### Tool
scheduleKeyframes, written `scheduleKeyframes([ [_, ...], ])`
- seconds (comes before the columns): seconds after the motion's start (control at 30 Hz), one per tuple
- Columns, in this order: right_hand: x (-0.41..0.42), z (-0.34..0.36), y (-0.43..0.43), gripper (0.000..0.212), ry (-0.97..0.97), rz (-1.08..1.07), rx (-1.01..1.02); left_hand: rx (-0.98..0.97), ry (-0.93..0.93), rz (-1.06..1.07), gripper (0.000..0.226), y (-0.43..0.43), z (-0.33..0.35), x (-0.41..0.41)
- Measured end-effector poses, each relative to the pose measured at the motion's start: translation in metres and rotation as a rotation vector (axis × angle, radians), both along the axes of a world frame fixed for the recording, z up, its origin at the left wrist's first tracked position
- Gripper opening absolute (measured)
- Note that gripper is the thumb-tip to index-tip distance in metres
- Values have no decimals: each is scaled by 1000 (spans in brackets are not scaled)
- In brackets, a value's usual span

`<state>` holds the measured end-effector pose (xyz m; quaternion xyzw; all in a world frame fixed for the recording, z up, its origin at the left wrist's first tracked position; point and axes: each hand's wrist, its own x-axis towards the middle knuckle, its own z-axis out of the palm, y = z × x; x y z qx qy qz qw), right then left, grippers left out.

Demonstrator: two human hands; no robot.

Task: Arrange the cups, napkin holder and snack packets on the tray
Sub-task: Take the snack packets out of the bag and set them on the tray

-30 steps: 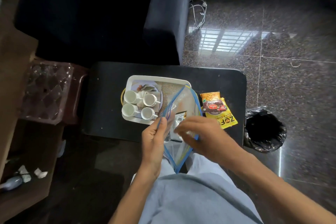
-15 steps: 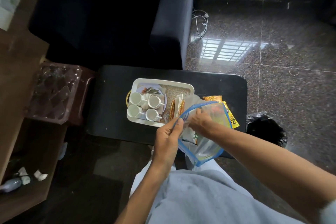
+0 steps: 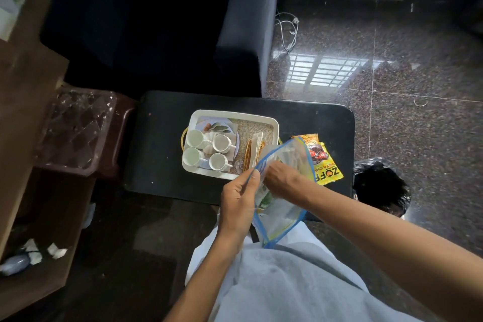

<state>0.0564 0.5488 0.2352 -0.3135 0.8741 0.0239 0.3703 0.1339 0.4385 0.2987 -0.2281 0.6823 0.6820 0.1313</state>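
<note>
A white tray (image 3: 271,123) lies on the black table (image 3: 162,144). Several white cups (image 3: 194,138) stand on its left half. An orange napkin holder (image 3: 252,151) with white napkins stands at its front right. Yellow snack packets (image 3: 325,165) lie on the table right of the tray. My left hand (image 3: 239,198) pinches the blue-edged mouth of a clear zip bag (image 3: 285,214) held over the table's front edge. My right hand (image 3: 281,180) reaches into the bag; its fingers are hidden inside among pale contents.
A dark sofa (image 3: 156,21) stands behind the table. A brown stool (image 3: 78,128) with a clear tray is at the left, a wooden shelf (image 3: 31,138) beyond it. A black bin bag (image 3: 381,185) sits on the floor at the right. A white cable (image 3: 287,31) lies further back.
My right hand has gone from the bag's mouth into the bag. The bag has swung open to the right, uncovering the napkin holder and covering part of the snack packets.
</note>
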Motion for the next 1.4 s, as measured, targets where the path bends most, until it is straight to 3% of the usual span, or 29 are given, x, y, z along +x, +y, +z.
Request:
scheduleKeyframes([
  [0.13, 8, 48, 2, 20, 119, -114, -84, -25, 8, 76, 43, -5, 0, -3],
  [0.23, 15, 71, 13, 37, 279, -116, -263, -12, 11, 122, 39, -9, 1, -6],
  [0.47, 13, 116, 52, 40, 590, -138, -741, -15, 59, 145, 26, -27, 8, -15],
  [0.6, 4, 134, 70, 41, 594, -562, -1003, 12, 43, 173, 26, -32, 13, -15],
  [0.73, 0, 139, 90, 28, 461, -1080, -1182, -11, 13, 198, 27, -30, 17, -13],
  [0.83, -2, 115, 108, 21, 344, -1303, -1117, -25, 8, 210, 29, -29, 19, -10],
  [1.07, 8, -21, 120, 51, 82, -1603, -728, -42, 4, 234, 27, -24, 26, -3],
  [1.2, 21, -90, 111, 58, -42, -1533, -496, -59, -18, 219, 26, -24, 31, -1],
  [1.3, 29, -123, 104, 52, -69, -1367, -378, -69, -26, 219, 25, -24, 35, 0],
  [1.4, 32, -142, 103, 43, -107, -1333, -331, -92, -29, 224, 25, -26, 36, 2],
])
